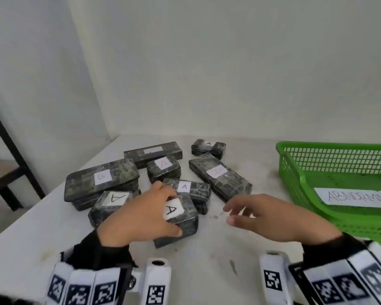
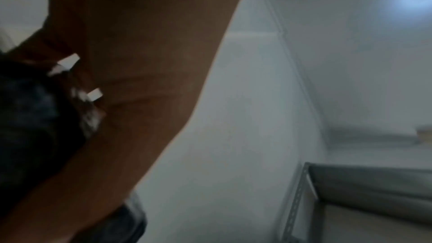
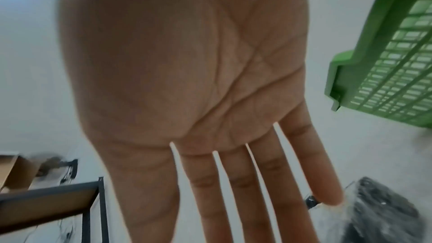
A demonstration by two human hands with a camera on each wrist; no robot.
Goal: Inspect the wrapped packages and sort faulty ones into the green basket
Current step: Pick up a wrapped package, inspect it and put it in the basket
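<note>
The wrapped package (image 1: 180, 216) marked "A" sat gripped in the left hand (image 1: 141, 216) — thumb and fingers curled around it — while the right hand (image 1: 273, 216) hovered beside it, fingers straight and holding nothing, the green basket (image 1: 295, 183) just beyond its right.

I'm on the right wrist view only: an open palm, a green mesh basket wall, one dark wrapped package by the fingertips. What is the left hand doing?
Observer: The left hand grips a small dark wrapped package labelled A at the near edge of the pile.
Operator: Anything in the basket?
Observer: The green plastic mesh basket holds only a paper sign reading ABNORMAL, no package, as far as the head view shows it.
Operator: Any label other than A?
Observer: Yes. A long dark wrapped package on the pile's left side carries a white B label.
</note>
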